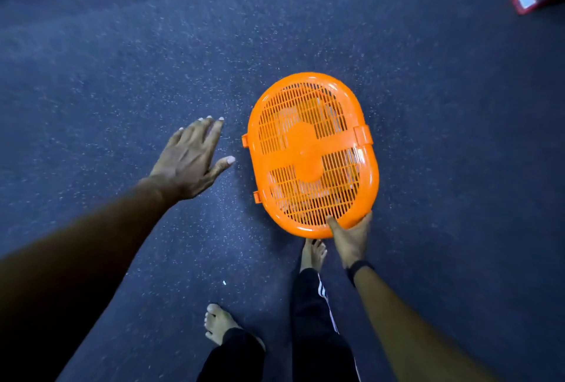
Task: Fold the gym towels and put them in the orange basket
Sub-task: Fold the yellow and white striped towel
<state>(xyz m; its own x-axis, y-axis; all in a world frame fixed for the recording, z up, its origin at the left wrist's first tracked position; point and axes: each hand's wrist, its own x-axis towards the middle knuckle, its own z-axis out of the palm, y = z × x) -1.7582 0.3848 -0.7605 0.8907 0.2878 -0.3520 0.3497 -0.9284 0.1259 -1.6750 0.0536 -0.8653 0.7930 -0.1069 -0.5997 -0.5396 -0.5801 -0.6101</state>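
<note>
The orange basket [312, 155] was right of the frame centre over the dark speckled floor [122, 60], its slotted lid facing the camera and its long axis running nearly from top to bottom. The right hand [351, 237] gripped its lower rim, thumb on top. The left hand [192, 158], at centre left, had fingers straight and spread, holding nothing.

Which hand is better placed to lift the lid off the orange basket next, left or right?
Probably the left hand: it hovers open and free beside the orange basket. The right hand already grips the near rim, so it can steady the basket.
</note>
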